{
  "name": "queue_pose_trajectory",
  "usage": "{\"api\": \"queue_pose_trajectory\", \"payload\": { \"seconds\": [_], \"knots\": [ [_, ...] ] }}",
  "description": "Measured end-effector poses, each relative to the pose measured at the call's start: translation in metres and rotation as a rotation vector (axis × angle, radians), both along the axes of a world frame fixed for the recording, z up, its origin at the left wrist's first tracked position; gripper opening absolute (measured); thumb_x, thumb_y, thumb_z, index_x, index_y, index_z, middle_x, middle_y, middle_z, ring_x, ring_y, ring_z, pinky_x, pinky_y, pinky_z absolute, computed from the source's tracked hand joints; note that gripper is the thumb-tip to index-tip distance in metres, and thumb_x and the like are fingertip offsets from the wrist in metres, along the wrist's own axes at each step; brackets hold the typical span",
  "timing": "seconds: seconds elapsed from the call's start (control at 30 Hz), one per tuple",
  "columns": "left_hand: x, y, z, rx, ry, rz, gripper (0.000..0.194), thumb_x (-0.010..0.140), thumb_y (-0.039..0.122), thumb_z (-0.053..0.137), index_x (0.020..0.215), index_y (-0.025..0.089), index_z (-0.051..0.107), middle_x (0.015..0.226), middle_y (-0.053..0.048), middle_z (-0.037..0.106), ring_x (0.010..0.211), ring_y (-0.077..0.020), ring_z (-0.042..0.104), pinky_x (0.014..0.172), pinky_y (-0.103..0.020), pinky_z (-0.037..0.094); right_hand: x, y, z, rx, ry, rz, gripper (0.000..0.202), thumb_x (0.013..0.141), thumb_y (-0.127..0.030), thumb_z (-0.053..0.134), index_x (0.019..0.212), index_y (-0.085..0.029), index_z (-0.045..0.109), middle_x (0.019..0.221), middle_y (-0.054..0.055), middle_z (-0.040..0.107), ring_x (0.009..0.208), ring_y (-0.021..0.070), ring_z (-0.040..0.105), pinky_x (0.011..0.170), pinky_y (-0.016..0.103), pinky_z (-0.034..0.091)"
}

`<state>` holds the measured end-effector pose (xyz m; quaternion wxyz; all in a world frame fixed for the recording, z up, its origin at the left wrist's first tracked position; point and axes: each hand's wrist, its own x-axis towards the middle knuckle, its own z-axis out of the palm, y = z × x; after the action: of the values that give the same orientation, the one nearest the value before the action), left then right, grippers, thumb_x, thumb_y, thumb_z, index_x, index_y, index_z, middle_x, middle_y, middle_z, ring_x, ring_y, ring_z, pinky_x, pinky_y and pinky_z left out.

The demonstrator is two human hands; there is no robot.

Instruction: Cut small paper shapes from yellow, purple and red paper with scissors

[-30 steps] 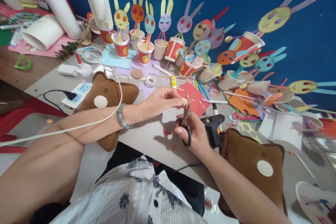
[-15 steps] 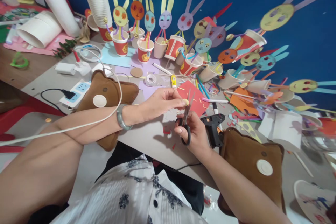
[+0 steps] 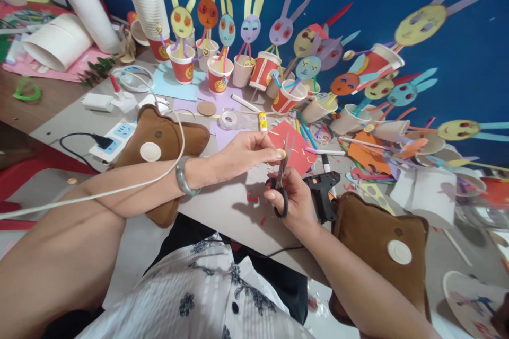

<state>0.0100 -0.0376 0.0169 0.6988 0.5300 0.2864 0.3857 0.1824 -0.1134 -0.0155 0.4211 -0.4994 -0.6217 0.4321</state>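
Observation:
My left hand point(image 3: 248, 153) pinches a small yellow piece point(image 3: 281, 153) between thumb and fingertips. Black-handled scissors point(image 3: 283, 190) are in my right hand point(image 3: 296, 204), blades pointing up and slightly apart, right beside the yellow piece. Behind the blades lies a red paper sheet point(image 3: 296, 140) with thin yellow scraps on it. A yellow glue stick point(image 3: 263, 122) stands just beyond my left hand. To the right of my right hand is a black glue gun point(image 3: 324, 193).
Paper cups with rabbit-faced figures point(image 3: 220, 74) line the back by the blue wall. Brown cushions point(image 3: 377, 243) flank my arms. A power strip point(image 3: 115, 143) sits at the left, and a white cable point(image 3: 119, 189) crosses over my left forearm. Orange paper point(image 3: 368, 153) lies at the right.
The hands stay in nearly the same place; the yellow piece is turned slightly between my left fingertips.

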Motion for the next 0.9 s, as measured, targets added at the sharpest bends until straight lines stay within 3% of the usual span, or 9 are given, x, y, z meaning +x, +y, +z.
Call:
{"api": "queue_pose_trajectory", "payload": {
  "seconds": [0.9],
  "knots": [
    [-0.0026,0.0005,0.0028,0.027,0.002,-0.004,0.022,0.079,0.027,0.074,0.073,0.013,0.059,0.072,0.0,0.066,0.07,-0.0081,0.06,0.069,-0.024,0.047,0.0047,-0.0014,-0.001,0.01,-0.074,-0.056,0.056,0.071,-0.071,0.077,0.088,-0.023,0.054,0.059,-0.005,0.056,0.053,0.014,0.049,0.054,0.03,0.041]
  ]
}}
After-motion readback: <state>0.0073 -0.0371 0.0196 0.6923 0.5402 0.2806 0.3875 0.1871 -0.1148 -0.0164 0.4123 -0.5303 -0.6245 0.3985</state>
